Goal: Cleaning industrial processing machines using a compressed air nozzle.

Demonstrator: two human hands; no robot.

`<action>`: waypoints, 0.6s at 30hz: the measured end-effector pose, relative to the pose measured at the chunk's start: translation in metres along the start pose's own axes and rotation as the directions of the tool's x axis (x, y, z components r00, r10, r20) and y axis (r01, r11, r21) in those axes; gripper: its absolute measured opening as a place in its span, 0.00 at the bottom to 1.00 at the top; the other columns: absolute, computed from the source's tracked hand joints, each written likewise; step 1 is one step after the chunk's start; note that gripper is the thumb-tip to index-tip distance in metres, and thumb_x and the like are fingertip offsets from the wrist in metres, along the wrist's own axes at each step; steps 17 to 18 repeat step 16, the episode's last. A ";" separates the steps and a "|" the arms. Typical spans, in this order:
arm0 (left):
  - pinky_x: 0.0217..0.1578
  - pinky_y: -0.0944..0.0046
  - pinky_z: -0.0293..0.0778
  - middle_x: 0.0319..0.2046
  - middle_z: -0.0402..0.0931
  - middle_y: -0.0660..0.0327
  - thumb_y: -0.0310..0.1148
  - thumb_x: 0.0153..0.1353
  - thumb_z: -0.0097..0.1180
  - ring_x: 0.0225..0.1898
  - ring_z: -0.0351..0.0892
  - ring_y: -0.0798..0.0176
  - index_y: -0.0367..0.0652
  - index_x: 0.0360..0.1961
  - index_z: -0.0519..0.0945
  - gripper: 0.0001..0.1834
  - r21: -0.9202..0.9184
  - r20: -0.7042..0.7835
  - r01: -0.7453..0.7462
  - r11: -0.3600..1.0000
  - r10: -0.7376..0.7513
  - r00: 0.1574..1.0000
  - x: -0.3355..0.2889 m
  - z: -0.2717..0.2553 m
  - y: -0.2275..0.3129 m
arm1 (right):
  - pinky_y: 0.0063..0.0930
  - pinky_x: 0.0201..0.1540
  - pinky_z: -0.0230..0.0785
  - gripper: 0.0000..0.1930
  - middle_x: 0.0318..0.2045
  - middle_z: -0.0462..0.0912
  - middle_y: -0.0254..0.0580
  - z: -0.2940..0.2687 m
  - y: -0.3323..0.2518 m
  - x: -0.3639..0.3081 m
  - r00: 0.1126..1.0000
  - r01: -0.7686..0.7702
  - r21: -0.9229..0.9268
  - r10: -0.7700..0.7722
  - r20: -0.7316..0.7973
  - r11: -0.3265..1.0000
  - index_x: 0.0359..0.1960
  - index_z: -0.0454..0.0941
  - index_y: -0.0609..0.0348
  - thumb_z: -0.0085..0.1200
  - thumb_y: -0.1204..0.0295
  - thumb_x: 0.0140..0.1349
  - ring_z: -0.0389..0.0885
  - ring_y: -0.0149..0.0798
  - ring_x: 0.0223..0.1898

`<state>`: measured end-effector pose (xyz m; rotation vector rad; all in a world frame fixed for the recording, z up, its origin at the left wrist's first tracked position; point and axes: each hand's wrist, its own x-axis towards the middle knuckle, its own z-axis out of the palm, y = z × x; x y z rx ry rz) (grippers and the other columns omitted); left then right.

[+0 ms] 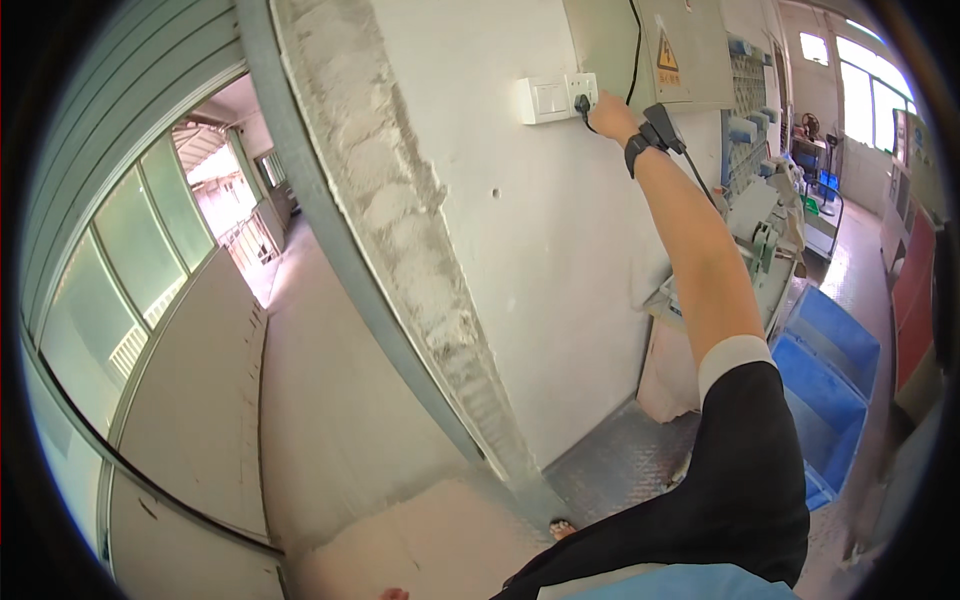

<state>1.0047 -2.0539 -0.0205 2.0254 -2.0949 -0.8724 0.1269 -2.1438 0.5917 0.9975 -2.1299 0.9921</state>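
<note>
My right arm stretches up to the wall, and my right hand is at the white wall socket. Its fingers are bent closed right beside a black plug that sits in the socket; what they hold is hidden. A black cord runs down from above to behind this hand. Behind my wrist, which wears a dark watch, is a black power adapter with a cable trailing down. Of my left hand only a bit of the fingers shows at the lower edge.
A white switch adjoins the socket. A grey-green electrical box with a yellow warning triangle hangs to the right. Below it stands a cluttered bench, with blue bins nearby. A doorway with a metal frame opens at left.
</note>
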 end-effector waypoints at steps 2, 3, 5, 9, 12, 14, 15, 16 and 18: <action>0.44 0.58 0.71 0.39 0.77 0.51 0.48 0.55 0.53 0.43 0.76 0.53 0.40 0.45 0.75 0.24 -0.059 0.091 0.027 0.998 -0.021 0.996 0.004 0.004 0.017 | 0.43 0.45 0.68 0.15 0.39 0.75 0.67 0.006 0.018 0.027 0.999 -0.049 -0.038 0.048 -0.017 0.998 0.40 0.72 0.70 0.45 0.72 0.52 0.75 0.59 0.42; 0.43 0.58 0.71 0.38 0.78 0.52 0.48 0.55 0.53 0.42 0.76 0.55 0.39 0.44 0.76 0.24 -0.148 0.116 0.029 0.989 -0.012 0.993 0.009 0.016 0.001 | 0.43 0.45 0.68 0.14 0.36 0.76 0.66 0.010 0.021 0.038 0.999 -0.045 -0.049 0.044 -0.020 0.998 0.38 0.73 0.71 0.44 0.74 0.50 0.75 0.59 0.41; 0.41 0.59 0.72 0.37 0.78 0.52 0.47 0.55 0.53 0.39 0.76 0.56 0.38 0.44 0.76 0.23 -0.110 0.066 -0.013 0.994 0.020 0.998 0.017 0.028 -0.009 | 0.43 0.43 0.69 0.12 0.34 0.77 0.65 0.013 0.013 0.047 0.998 0.057 -0.111 -0.053 0.044 0.992 0.31 0.76 0.71 0.44 0.76 0.48 0.76 0.59 0.39; 0.34 0.61 0.74 0.35 0.78 0.54 0.43 0.55 0.54 0.34 0.77 0.61 0.37 0.44 0.75 0.22 -0.223 0.187 0.176 0.959 -0.135 0.973 0.029 0.013 0.041 | 0.44 0.40 0.69 0.11 0.32 0.77 0.63 -0.010 0.008 0.043 0.996 0.084 -0.198 -0.084 0.011 0.976 0.26 0.78 0.68 0.44 0.75 0.49 0.77 0.59 0.38; 0.31 0.63 0.74 0.35 0.78 0.54 0.43 0.54 0.54 0.32 0.77 0.63 0.37 0.44 0.75 0.22 -0.301 0.179 0.135 0.944 -0.083 0.980 0.063 0.017 0.031 | 0.42 0.42 0.70 0.12 0.37 0.77 0.63 -0.011 -0.022 0.040 0.999 -0.034 -0.162 0.040 0.032 0.986 0.33 0.78 0.65 0.44 0.74 0.50 0.77 0.57 0.39; 0.31 0.63 0.74 0.35 0.78 0.53 0.43 0.55 0.54 0.32 0.77 0.63 0.37 0.45 0.75 0.22 -0.274 0.171 0.111 0.955 -0.065 0.983 0.112 0.012 0.043 | 0.41 0.44 0.69 0.15 0.43 0.74 0.63 -0.005 -0.022 0.041 0.999 -0.031 -0.196 0.026 -0.025 0.980 0.40 0.76 0.61 0.45 0.73 0.50 0.76 0.57 0.42; 0.31 0.63 0.74 0.35 0.78 0.53 0.42 0.55 0.54 0.32 0.77 0.63 0.37 0.45 0.75 0.22 -0.250 0.160 0.100 0.963 -0.061 0.985 0.140 0.004 0.052 | 0.39 0.45 0.69 0.18 0.48 0.71 0.63 -0.003 -0.022 0.041 0.997 -0.018 -0.222 0.002 -0.072 0.975 0.46 0.73 0.58 0.45 0.72 0.51 0.75 0.56 0.45; 0.31 0.63 0.74 0.35 0.78 0.53 0.42 0.55 0.54 0.32 0.77 0.63 0.37 0.45 0.75 0.22 -0.251 0.160 0.086 0.964 -0.046 0.986 0.153 0.005 0.057 | 0.39 0.50 0.67 0.23 0.56 0.62 0.62 -0.004 -0.030 0.034 1.000 0.000 -0.362 -0.011 -0.028 0.932 0.54 0.67 0.51 0.45 0.69 0.53 0.71 0.54 0.51; 0.31 0.63 0.74 0.35 0.78 0.53 0.42 0.55 0.54 0.32 0.77 0.63 0.37 0.45 0.75 0.22 -0.251 0.160 0.086 0.964 -0.046 0.986 0.153 0.005 0.057 | 0.39 0.50 0.67 0.23 0.56 0.62 0.62 -0.004 -0.030 0.034 1.000 0.000 -0.362 -0.011 -0.028 0.932 0.54 0.67 0.51 0.45 0.69 0.53 0.71 0.54 0.51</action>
